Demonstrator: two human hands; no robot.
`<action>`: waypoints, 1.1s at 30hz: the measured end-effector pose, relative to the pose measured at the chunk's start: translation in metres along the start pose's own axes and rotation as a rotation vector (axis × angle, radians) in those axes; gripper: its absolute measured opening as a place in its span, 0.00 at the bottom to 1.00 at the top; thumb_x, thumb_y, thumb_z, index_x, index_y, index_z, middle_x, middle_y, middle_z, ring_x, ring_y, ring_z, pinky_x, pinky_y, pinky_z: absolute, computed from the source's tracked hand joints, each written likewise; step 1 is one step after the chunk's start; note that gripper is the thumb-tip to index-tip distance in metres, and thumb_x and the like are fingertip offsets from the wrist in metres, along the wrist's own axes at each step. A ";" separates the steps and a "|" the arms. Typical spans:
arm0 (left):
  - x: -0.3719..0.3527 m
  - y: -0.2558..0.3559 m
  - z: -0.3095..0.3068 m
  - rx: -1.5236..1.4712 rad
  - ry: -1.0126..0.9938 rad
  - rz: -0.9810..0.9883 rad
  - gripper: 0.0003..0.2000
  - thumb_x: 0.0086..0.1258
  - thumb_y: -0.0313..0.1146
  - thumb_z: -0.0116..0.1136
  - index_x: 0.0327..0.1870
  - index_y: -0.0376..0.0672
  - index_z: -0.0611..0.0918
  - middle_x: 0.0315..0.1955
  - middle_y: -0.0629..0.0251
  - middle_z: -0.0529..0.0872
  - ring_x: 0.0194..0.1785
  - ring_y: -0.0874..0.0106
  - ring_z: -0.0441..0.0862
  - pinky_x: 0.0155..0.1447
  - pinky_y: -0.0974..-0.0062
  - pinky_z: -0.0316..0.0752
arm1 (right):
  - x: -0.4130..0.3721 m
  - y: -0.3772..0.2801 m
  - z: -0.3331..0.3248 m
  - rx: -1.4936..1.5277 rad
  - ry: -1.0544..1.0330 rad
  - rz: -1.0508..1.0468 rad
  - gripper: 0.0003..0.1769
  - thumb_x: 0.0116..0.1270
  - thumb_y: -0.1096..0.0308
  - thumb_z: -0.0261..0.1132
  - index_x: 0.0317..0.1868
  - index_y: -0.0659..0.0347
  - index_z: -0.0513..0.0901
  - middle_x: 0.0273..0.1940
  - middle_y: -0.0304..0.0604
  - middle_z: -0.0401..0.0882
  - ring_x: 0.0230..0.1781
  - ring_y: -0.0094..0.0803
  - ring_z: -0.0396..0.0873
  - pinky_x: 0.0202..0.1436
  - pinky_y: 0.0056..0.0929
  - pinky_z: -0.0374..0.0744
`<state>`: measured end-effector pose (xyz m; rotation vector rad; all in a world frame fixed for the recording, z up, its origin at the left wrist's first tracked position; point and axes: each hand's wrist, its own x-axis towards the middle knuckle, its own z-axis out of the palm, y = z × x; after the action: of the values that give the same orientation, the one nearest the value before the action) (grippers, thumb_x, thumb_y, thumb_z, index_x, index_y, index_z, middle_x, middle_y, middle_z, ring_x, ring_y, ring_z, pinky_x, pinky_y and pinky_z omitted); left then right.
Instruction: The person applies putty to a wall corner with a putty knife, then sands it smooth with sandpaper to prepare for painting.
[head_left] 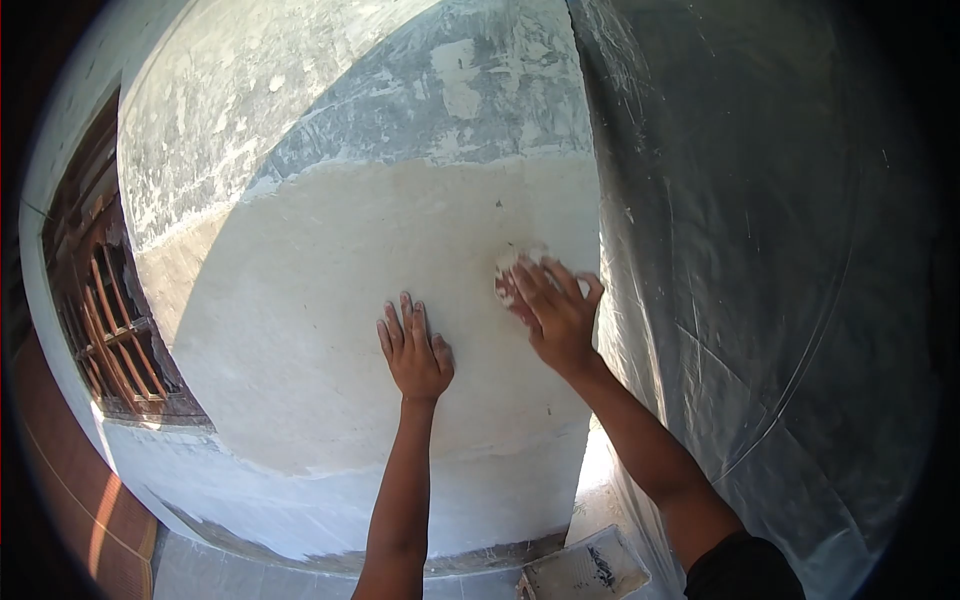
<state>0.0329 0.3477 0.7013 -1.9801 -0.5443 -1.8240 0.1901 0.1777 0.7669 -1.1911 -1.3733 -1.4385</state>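
Note:
A pale, patchy wall fills the middle of the view, with a smoother light area below a rough grey-blue band. My left hand lies flat against it, fingers spread and pointing up, holding nothing. Up and to the right, near the wall's right edge, my right hand presses a whitish and reddish pad to the surface. The pad is partly covered by the fingers, and its exact kind cannot be made out.
A window with brown wooden bars is at the left. Dark plastic sheeting hangs along the right side. At the wall's foot sits a dusty, dark-stained tray or board.

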 end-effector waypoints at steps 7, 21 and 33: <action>-0.008 -0.003 0.000 0.019 -0.020 -0.020 0.26 0.71 0.34 0.46 0.70 0.36 0.71 0.74 0.53 0.68 0.81 0.48 0.56 0.81 0.46 0.44 | 0.058 0.022 0.046 -0.071 -0.012 -0.018 0.34 0.52 0.80 0.66 0.64 0.56 0.78 0.64 0.39 0.78 0.64 0.40 0.73 0.66 0.54 0.63; -0.014 -0.007 0.001 0.005 -0.038 -0.002 0.29 0.69 0.32 0.47 0.73 0.35 0.67 0.76 0.49 0.66 0.81 0.46 0.53 0.81 0.44 0.40 | 0.059 0.017 0.003 -0.023 0.076 -0.048 0.33 0.55 0.79 0.67 0.64 0.55 0.79 0.62 0.41 0.81 0.66 0.42 0.74 0.65 0.50 0.63; -0.016 -0.004 -0.001 0.015 -0.016 -0.024 0.26 0.71 0.35 0.46 0.69 0.36 0.73 0.73 0.54 0.70 0.80 0.50 0.58 0.81 0.45 0.45 | -0.105 -0.004 0.012 -0.006 -0.232 0.070 0.34 0.52 0.77 0.70 0.64 0.54 0.80 0.64 0.37 0.80 0.70 0.38 0.72 0.72 0.62 0.54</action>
<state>0.0285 0.3500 0.6856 -1.9877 -0.5881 -1.8146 0.2119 0.1840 0.6631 -1.4315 -1.4672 -1.2869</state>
